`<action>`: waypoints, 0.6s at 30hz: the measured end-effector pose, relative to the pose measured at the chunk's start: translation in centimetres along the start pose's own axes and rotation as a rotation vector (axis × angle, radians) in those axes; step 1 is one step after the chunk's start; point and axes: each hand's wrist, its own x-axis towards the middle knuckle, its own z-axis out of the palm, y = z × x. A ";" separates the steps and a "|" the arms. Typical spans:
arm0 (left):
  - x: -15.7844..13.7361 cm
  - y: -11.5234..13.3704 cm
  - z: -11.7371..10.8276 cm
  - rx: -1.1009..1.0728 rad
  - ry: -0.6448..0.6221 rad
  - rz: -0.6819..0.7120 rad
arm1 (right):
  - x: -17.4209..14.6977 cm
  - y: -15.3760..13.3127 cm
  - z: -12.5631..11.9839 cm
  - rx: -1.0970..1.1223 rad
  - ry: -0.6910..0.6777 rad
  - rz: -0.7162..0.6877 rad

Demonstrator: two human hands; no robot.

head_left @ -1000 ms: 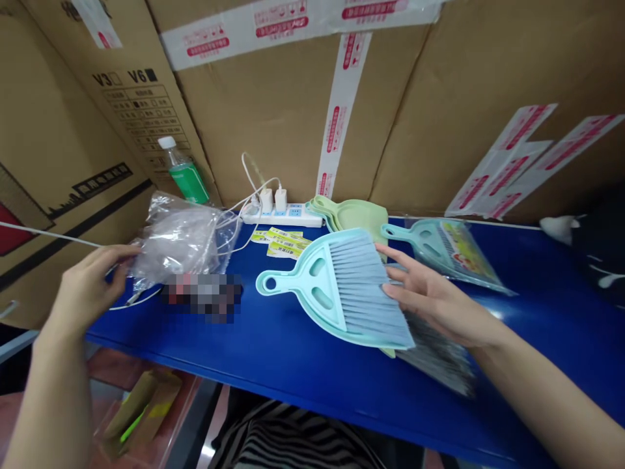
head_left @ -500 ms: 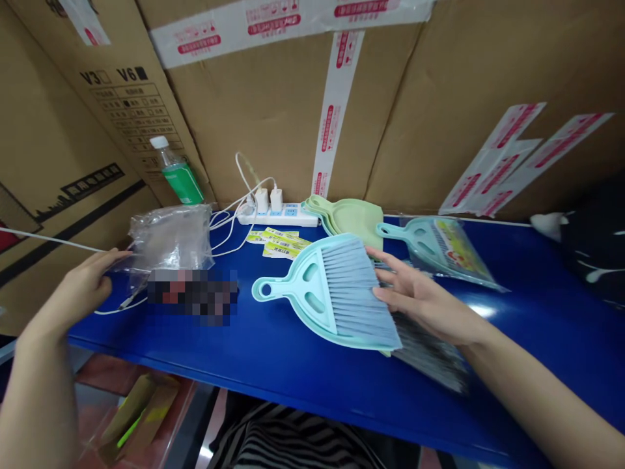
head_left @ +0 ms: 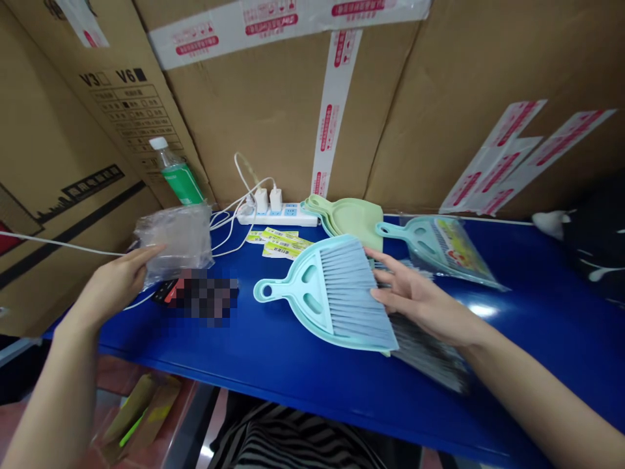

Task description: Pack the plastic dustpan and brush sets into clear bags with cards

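Observation:
My right hand point(head_left: 413, 296) grips the bristle end of a light blue dustpan and brush set point(head_left: 305, 293), thumb on the bristles, fingers partly hidden behind. The brush lies nested in the pan, handles to the left. My left hand point(head_left: 114, 283) reaches over a stack of clear plastic bags point(head_left: 180, 238), index finger stretched across its left part and the other fingers curled below; it holds nothing that I can see. Under and beside my right hand lie grey bristles point(head_left: 430, 358), partly covered.
Green dustpans point(head_left: 354, 221) lie stacked at the back, beside a bagged blue dustpan set point(head_left: 434, 247). Yellow-green labels point(head_left: 286, 244) sit before a white power strip point(head_left: 297, 215) with cables. A bottle point(head_left: 180, 179) stands behind the bags; a blurred dark object point(head_left: 209, 299) lies in front.
My left hand has moved right, from the left edge of the plastic bags to over them. My right hand and the dustpan and brush set have hardly moved.

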 end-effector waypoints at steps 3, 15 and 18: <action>0.7 0.9 -0.4 -0.033 -0.200 0.065 | 0.0 0.0 0.0 -0.005 -0.009 -0.009; 4.4 2.9 1.5 -0.169 -0.318 0.185 | -0.3 -0.5 0.2 0.000 0.007 0.004; 4.8 3.3 1.7 -0.140 -0.351 0.197 | -0.3 -0.5 0.1 0.009 0.010 0.010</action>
